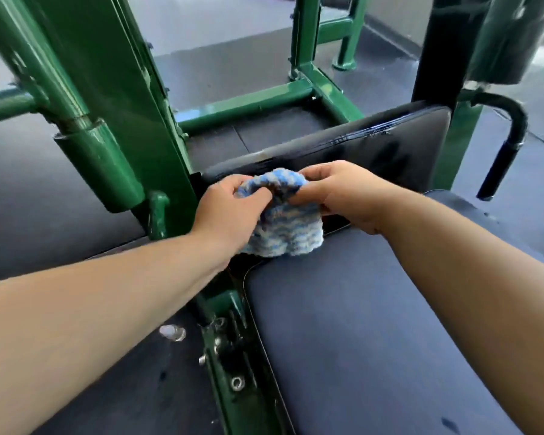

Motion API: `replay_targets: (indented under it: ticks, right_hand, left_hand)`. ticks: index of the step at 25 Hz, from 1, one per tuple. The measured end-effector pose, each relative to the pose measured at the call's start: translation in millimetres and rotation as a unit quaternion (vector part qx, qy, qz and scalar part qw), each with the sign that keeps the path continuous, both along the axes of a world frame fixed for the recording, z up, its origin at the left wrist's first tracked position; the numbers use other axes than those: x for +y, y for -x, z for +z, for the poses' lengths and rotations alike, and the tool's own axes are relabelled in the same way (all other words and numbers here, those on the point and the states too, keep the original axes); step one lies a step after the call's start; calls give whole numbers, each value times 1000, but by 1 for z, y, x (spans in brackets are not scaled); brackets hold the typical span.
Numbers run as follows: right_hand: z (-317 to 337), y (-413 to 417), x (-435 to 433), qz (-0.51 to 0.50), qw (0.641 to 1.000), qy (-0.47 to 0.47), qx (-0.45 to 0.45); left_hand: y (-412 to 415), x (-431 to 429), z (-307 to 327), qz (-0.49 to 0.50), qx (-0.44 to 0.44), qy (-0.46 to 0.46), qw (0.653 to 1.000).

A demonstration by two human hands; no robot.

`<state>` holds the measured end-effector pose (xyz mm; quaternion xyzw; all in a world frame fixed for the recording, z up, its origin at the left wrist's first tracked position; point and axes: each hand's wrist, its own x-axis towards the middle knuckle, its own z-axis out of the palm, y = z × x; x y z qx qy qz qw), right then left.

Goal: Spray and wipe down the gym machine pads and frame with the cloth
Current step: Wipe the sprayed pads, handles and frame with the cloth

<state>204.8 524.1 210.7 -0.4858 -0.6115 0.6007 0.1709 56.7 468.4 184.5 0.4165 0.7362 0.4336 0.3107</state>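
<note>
I have both hands pinching the blue-and-white cloth (280, 211), left hand (230, 211) and right hand (343, 196), bunching it over the seat pad's (374, 324) far edge, below the back pad (358, 146). Wiping looks due next; refolding first.

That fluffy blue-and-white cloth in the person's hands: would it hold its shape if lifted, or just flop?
Probably floppy: the cloth bunches where the left hand and right hand pinch it, and its lower part droops. Its thick, fuzzy pile suggests it is light for its size and grippy rather than slippery.
</note>
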Motion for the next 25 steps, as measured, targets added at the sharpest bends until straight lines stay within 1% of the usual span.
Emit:
replay_targets:
  ticks: [1,2,4,5,7,9,10,11,12,13,14,15,16,17,18,19,20,21,22,23,24,25]
  right_hand:
    - [5,2,10,-46,999,-13,15]
    - [9,5,20,-88,996,-22,24]
    - [9,13,43,-155,987,-35,28]
    - [8,17,51,-171,984,-36,23]
    - [5,22,56,-173,984,-9,32]
    - [5,27,53,-153,986,41,55]
    - [4,26,53,-152,982,68,85]
    - [3,20,53,-157,974,95,131]
    - [3,12,52,-161,961,129,185]
    - [4,3,52,-157,944,158,242]
    - [8,-3,50,-149,932,167,284]
    - [9,-6,50,-149,929,152,303]
    - [10,-8,52,-159,930,121,310]
    - [10,-9,55,-181,932,84,303]
    - [10,-9,58,-214,935,52,278]
    - [8,-8,61,-243,937,31,249]
    - [6,-6,63,-256,938,19,234]
    - [6,-2,64,-247,937,21,246]
    - [5,3,64,-227,933,38,276]
    - [4,9,64,-208,926,66,309]
    - [2,13,64,-199,921,89,323]
    - [-1,16,66,-206,922,96,313]
  left_hand:
    - [1,16,7,23,-33,-1,999]
    - [4,31,14,37,-88,-5,995]
    - [12,54,30,47,-227,-15,973]
    - [18,65,37,47,-284,-16,957]
    - [30,83,49,43,-356,-17,933]
    - [40,94,58,29,-445,-68,893]
    - [42,98,61,21,-479,-85,873]
    - [40,98,63,3,-493,-76,867]
    - [37,98,57,-33,-481,-35,875]
    - [32,96,49,-89,-442,31,892]
    - [27,92,39,-152,-395,107,899]
    - [23,90,29,-204,-364,176,892]
    - [22,89,21,-242,-347,206,882]
    - [22,90,19,-258,-345,200,880]
    - [21,92,21,-238,-342,159,895]
    - [23,97,22,-197,-311,98,925]
    - [26,101,23,-139,-214,32,966]
    - [28,104,25,-91,-80,-45,992]
    - [28,106,24,-118,22,-112,986]
    - [26,105,24,-187,61,-135,971]
    - [25,107,22,-243,71,-121,960]
    - [26,110,16,-251,115,-100,956]
